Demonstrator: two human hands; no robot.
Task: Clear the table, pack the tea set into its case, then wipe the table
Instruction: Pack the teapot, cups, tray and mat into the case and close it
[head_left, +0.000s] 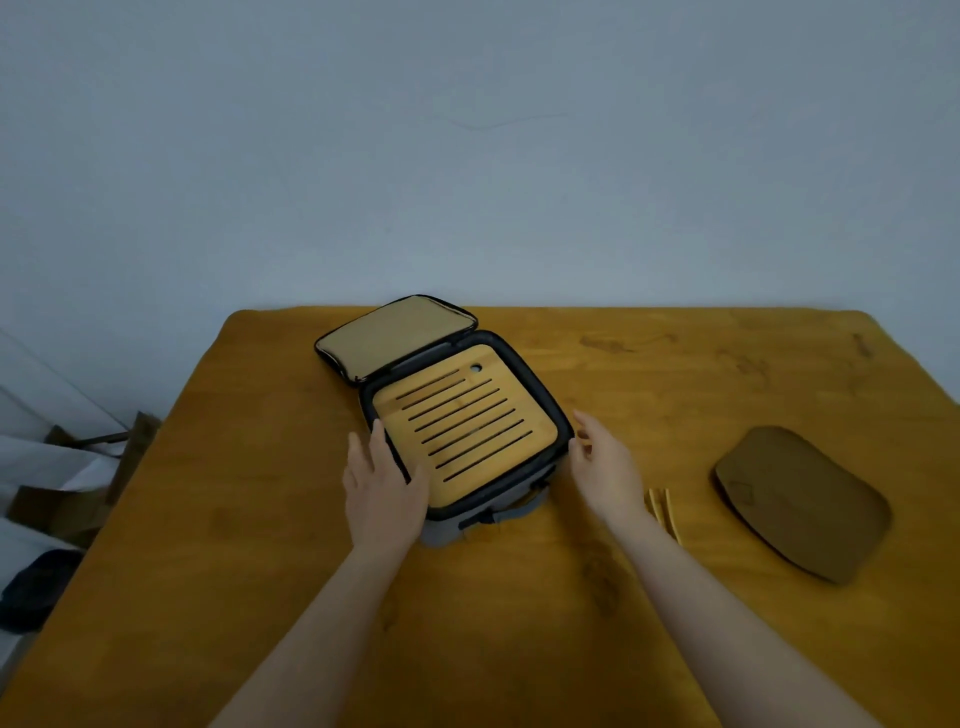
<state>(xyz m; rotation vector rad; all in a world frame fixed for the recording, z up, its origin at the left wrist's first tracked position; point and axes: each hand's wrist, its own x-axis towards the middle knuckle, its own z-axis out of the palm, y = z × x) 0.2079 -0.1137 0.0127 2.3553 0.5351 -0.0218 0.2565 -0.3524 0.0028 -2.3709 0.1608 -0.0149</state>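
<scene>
A grey tea set case (511, 506) with a black rim lies open on the wooden table (260, 519). Its beige-lined lid (395, 332) is folded back to the far left. A slatted bamboo tea tray (467, 421) lies flat inside the case. My left hand (382, 483) rests with straight fingers on the case's left rim, its thumb on the tray's near-left corner. At the case's right corner my right hand (602, 462) hovers with relaxed fingers and holds nothing. Bamboo tongs (664, 512) lie just right of my right wrist.
A folded brown cloth (802, 501) lies on the table's right side. Dark stains mark the tabletop (597, 577) near me and at the far right. A plain wall stands behind the table. Cardboard and a dark object (36, 587) sit on the floor at left.
</scene>
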